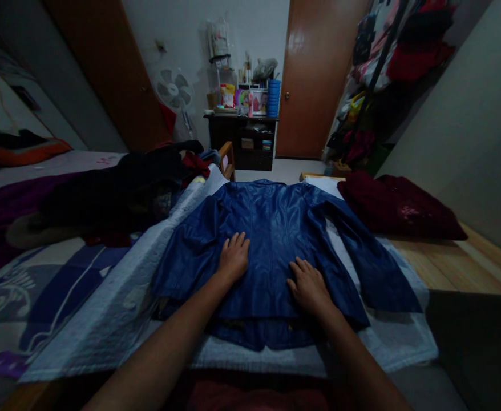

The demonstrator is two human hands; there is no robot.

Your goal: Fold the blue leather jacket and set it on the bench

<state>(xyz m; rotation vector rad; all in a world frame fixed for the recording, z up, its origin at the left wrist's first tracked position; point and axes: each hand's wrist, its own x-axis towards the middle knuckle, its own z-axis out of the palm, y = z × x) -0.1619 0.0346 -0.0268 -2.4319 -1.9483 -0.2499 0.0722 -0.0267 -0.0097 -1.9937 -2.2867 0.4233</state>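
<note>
A dark blue leather-look jacket (271,228) lies spread out, back side up, on a pale quilted cloth (100,314). Its collar points away from me, and both sleeves angle outward toward me. My left hand (234,255) rests flat on the left part of the jacket's back, fingers stretched out. On the right part, nearer the hem, my right hand (308,282) lies with its fingers spread on the material. Neither hand grips anything that I can see. Below the back hem, the front panels' lower edge sticks out toward me.
Folded maroon clothing (400,205) sits on a wooden surface (456,265) at the right. To the left, dark clothes (117,188) are heaped on a patterned blanket (57,291). Farther back stand a fan (174,89), a dark cabinet (220,134) and a rack of hanging clothes (421,51).
</note>
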